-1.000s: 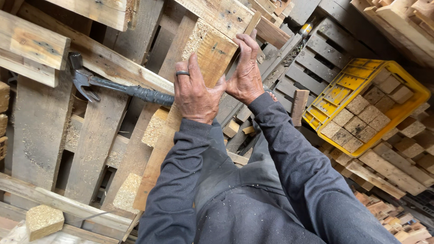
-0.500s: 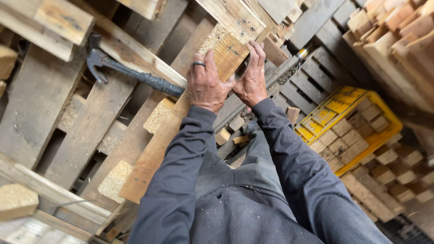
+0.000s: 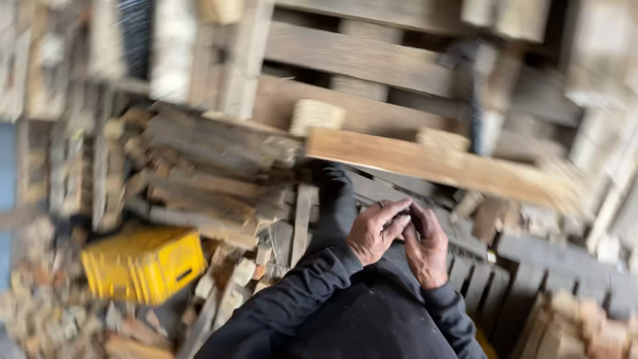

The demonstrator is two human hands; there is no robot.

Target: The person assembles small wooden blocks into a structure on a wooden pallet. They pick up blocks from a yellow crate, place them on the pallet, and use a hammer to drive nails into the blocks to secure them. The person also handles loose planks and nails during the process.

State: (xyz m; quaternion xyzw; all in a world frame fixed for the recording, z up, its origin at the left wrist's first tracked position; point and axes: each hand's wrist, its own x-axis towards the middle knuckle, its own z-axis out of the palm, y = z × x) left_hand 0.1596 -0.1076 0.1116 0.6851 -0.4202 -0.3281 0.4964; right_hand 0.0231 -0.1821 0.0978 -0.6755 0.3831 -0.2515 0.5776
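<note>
The frame is heavily blurred. My left hand (image 3: 374,231) and my right hand (image 3: 425,249) meet in front of my chest, below a pale wooden plank (image 3: 425,161) that lies across a stack of pallets. The left fingertips touch the curled fingers of the right hand. Neither hand touches the plank. I cannot tell whether anything small sits between the fingers. Both arms wear dark sleeves. A dark upright shape (image 3: 476,93) on the pallet behind the plank may be the hammer.
Grey wooden pallets (image 3: 359,56) fill the upper and right parts. A heap of loose boards (image 3: 212,159) lies at the left. A yellow plastic crate (image 3: 143,262) sits at the lower left among wood scraps.
Both hands have come off the plank and drawn together near my body. The view has swung round, so the yellow crate has shifted from right to left.
</note>
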